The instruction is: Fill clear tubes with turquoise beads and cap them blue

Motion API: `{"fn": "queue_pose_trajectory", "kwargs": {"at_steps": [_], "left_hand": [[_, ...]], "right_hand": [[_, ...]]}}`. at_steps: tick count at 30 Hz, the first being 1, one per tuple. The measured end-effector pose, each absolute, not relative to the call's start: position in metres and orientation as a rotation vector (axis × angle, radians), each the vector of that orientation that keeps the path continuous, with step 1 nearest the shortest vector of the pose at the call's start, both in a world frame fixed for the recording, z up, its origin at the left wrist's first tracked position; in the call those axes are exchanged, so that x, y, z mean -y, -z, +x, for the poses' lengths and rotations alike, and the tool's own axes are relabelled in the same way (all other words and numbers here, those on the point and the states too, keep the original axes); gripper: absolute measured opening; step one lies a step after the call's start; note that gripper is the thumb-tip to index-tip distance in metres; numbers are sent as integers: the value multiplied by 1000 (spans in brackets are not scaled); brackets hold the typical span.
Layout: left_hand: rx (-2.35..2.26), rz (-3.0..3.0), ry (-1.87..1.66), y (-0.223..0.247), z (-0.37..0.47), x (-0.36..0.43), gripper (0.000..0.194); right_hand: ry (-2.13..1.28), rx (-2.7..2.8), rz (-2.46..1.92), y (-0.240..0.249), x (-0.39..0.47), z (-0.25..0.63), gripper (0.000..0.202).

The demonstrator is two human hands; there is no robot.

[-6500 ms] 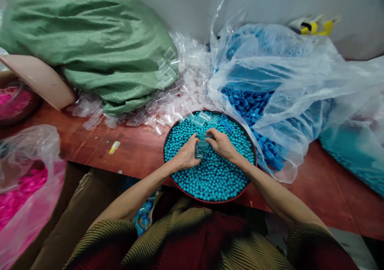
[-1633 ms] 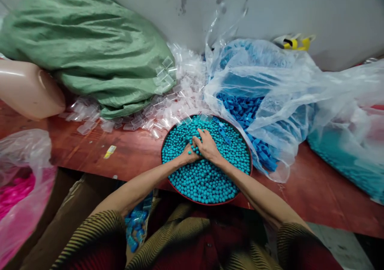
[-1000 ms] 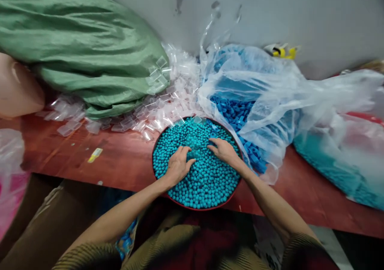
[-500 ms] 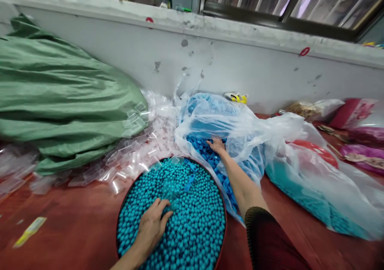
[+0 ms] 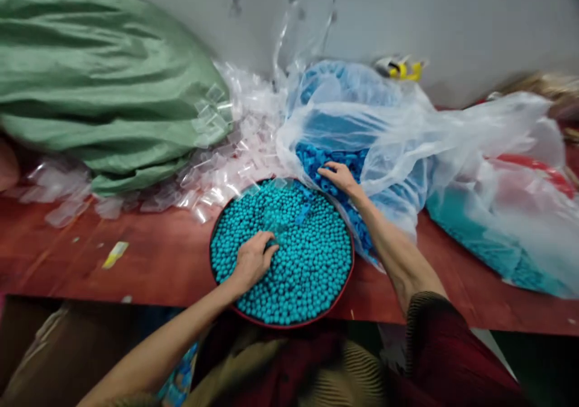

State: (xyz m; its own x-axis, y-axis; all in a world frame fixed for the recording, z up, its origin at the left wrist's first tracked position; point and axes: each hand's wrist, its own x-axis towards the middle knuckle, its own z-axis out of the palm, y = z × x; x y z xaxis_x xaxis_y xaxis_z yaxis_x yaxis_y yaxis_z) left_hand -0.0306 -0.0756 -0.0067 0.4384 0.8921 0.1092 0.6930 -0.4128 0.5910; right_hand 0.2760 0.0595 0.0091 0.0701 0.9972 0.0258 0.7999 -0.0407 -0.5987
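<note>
A round red-rimmed tray [image 5: 351,274] is full of small teal beads [image 5: 303,274]. Over its middle is my left hand [image 5: 254,259], fingers curled and thumb drawn in; what they hold is hidden. A clear plastic piece [image 5: 273,221] among the beads lies by its fingertips. Blue plastic clips [image 5: 304,208] rest on the beads toward the tray's far right. My right hand [image 5: 340,176] reaches into the mouth of a clear bag [image 5: 384,120] of blue plastic parts [image 5: 312,158]. Its fingers are bent close together on the parts, with anything in them too blurred to name.
A large green sack [image 5: 113,87] stands at the left, with loose clear plastic cases [image 5: 253,123] spilling beside it. Another bag [image 5: 488,244] with teal contents lies at the right. A yellow-and-white strip [image 5: 116,254] lies on the red table [image 5: 172,244].
The view has tilted down, bringing the table's front edge in. My right hand's fingers have drawn together over the blue parts. My left hand stays over the beads.
</note>
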Motion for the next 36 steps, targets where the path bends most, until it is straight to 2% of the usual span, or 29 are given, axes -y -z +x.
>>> {"fn": "queue_pose_trajectory", "kwargs": {"at_steps": [5, 12, 16, 19, 23, 32, 36], "left_hand": [[-1350, 2218, -567, 10, -30, 76, 15], [-1342, 2183, -614, 15, -29, 76, 20], [-1353, 2180, -581, 12, -28, 76, 20], [-1346, 2197, -565, 10, -27, 77, 20], [-1356, 2188, -576, 9, -27, 77, 19], [-1293, 1928, -665, 4, -30, 72, 9], [-1301, 1827, -706, 3, -34, 71, 9]], "right_hand": [[-370, 1932, -1714, -12, -28, 244, 30], [-215, 2150, -1697, -22, 19, 223, 36], [-125, 2067, -1990, -39, 50, 215, 29], [-127, 1984, -2262, -40, 57, 199, 36], [-55, 2123, -2288, -26, 44, 176, 34], [-423, 2151, -2143, -23, 46, 184, 18], [-410, 2226, -1911, -20, 67, 179, 19]]}}
